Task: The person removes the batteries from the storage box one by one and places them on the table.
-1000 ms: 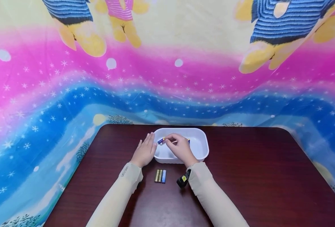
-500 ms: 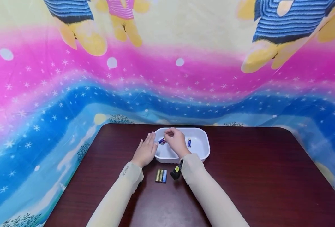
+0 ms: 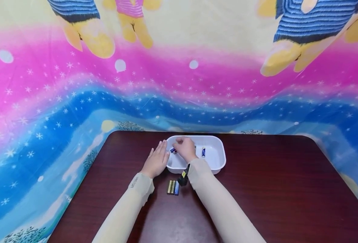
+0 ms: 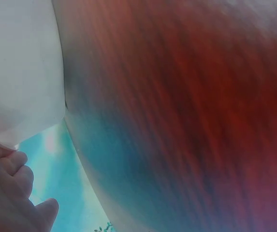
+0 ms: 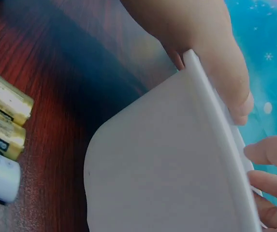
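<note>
A white plastic basin (image 3: 216, 156) stands near the table's far edge. My left hand (image 3: 156, 162) rests with straight fingers against its left end; in the right wrist view this hand (image 5: 203, 43) lies along the rim. My right hand (image 3: 185, 149) is inside the basin, fingers bent beside small blue batteries (image 3: 173, 151) at the left end. In the right wrist view the wall partly hides its fingers (image 5: 269, 150), so whether they pinch a battery is unclear. Another blue battery (image 3: 203, 152) lies upright in the picture, right of the hand.
Two gold batteries (image 3: 171, 187) and a light blue battery (image 3: 176, 188) lie side by side on the dark wooden table (image 3: 267, 182), in front of the basin. A black wrist camera (image 3: 183, 177) hangs at the right wrist. A printed cloth (image 3: 227, 84) covers the wall behind.
My right hand has shifted slightly left and away from me inside the basin, and its wrist has swung left. The battery on the right is now uncovered. My left hand has stayed put.
</note>
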Available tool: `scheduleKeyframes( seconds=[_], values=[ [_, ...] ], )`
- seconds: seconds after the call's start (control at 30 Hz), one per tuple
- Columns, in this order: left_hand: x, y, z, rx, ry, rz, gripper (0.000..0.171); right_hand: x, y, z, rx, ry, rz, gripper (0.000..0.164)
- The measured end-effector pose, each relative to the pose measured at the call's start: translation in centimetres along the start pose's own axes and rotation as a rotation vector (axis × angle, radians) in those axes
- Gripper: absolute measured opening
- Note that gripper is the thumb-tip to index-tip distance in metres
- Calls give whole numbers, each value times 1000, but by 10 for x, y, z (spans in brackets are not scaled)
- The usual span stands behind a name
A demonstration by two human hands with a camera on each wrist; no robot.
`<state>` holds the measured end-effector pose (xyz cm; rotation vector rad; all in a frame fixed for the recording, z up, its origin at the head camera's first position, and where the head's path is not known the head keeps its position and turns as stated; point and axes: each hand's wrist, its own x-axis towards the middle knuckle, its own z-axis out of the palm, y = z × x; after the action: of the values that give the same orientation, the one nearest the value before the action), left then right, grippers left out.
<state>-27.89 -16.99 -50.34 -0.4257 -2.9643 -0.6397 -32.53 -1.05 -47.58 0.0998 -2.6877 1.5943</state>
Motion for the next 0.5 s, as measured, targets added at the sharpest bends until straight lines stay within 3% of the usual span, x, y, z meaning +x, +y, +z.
scheduleKeyframes(
  seconds=[0.23,0.5],
  values=[
    [0,-1,-1,9,3,-2,60,5,2,4,-66,-68,16,35],
    [0,0,-2,-7,-4,5,59,9,8,15,-214,-85,-98,30]
  ],
)
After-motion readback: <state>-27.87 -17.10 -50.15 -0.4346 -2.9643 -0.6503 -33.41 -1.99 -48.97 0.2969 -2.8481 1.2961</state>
